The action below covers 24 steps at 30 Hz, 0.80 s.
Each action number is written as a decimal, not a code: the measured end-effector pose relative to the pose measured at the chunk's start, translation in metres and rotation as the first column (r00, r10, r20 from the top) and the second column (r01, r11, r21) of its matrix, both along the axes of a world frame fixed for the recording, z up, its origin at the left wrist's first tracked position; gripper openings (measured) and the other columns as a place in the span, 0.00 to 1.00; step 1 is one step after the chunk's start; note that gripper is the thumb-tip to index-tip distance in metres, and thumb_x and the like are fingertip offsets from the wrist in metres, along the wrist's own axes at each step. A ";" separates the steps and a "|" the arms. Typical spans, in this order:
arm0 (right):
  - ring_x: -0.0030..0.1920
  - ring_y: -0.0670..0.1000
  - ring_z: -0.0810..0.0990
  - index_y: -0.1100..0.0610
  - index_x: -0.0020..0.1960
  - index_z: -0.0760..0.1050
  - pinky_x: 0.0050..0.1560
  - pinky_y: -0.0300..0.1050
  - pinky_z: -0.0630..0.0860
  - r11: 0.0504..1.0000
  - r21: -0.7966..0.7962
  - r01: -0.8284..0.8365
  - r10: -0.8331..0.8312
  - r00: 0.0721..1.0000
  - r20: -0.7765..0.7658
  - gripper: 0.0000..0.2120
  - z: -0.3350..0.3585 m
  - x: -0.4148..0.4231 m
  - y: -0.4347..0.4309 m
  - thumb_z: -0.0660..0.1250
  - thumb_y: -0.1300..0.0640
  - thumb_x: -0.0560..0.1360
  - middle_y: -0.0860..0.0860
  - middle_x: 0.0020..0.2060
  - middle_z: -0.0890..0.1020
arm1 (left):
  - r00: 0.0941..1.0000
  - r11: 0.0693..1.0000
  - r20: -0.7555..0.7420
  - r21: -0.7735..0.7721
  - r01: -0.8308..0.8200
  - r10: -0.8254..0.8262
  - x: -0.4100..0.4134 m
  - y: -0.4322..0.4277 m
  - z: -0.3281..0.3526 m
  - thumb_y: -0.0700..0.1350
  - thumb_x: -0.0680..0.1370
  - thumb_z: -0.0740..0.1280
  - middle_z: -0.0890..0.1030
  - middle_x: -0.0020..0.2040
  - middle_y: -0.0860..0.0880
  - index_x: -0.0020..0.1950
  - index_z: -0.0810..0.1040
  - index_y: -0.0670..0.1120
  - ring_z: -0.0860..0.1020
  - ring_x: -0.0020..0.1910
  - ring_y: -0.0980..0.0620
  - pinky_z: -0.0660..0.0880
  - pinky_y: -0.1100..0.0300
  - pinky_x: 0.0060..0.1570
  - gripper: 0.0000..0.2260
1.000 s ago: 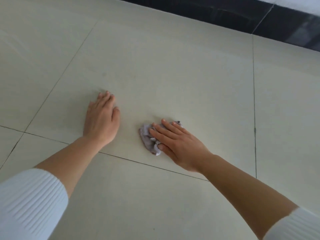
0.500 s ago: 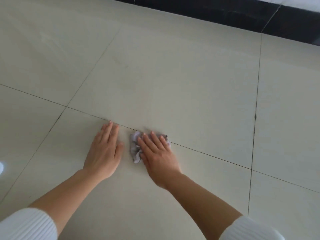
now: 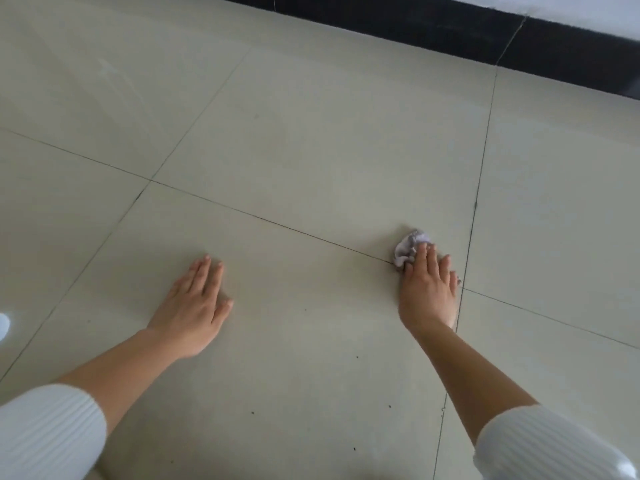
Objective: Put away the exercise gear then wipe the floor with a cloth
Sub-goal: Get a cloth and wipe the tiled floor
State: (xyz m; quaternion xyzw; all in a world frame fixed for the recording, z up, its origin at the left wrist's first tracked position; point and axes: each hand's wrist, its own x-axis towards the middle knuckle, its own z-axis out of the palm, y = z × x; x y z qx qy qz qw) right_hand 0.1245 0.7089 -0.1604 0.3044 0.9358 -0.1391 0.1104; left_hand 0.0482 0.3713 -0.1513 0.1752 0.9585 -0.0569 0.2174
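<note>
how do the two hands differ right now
The left hand lies flat on bare floor; the right hand presses a crumpled cloth. The left hand sits mid-tile; the right hand reaches farther out, beside a grout crossing. Both are palm down with straight fingers.

The pale tiled floor [image 3: 311,133], crossed by dark grout lines, carries a crumpled grey cloth [image 3: 408,247] pressed under the right hand [image 3: 427,292], the left hand [image 3: 194,306] lying flat well apart, and a few dark specks.

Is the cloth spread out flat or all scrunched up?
Scrunched up. The cloth sits in a wrinkly lump, poking out from under the right hand's flat fingers.
</note>
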 end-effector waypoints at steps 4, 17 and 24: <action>0.77 0.60 0.47 0.57 0.78 0.44 0.75 0.52 0.40 0.980 0.007 -0.201 0.201 0.977 -0.068 0.32 -0.008 0.026 -0.070 0.56 0.62 0.78 0.52 0.77 0.49 | 1.000 1.000 0.020 -0.007 -0.016 0.016 -0.006 0.021 -0.001 0.55 0.82 0.48 0.41 0.77 0.38 0.76 0.41 0.35 0.41 0.77 0.43 0.43 0.53 0.75 0.32; 0.77 0.52 0.50 0.49 0.78 0.44 0.74 0.46 0.50 0.985 0.101 -0.142 0.149 0.987 -0.063 0.25 -0.002 0.058 0.039 0.47 0.50 0.83 0.46 0.77 0.54 | 1.000 0.987 0.023 0.159 0.009 -0.013 -0.023 0.014 -0.003 0.55 0.81 0.49 0.39 0.77 0.41 0.77 0.41 0.42 0.41 0.77 0.46 0.43 0.54 0.75 0.31; 0.70 0.57 0.59 0.53 0.77 0.50 0.65 0.55 0.60 0.883 0.070 0.464 -0.460 0.886 -0.060 0.25 0.004 0.025 0.047 0.48 0.55 0.81 0.49 0.76 0.59 | 0.999 0.978 -0.027 0.207 -0.012 0.018 -0.040 -0.024 -0.009 0.54 0.81 0.51 0.42 0.78 0.41 0.77 0.44 0.42 0.43 0.77 0.46 0.45 0.53 0.75 0.31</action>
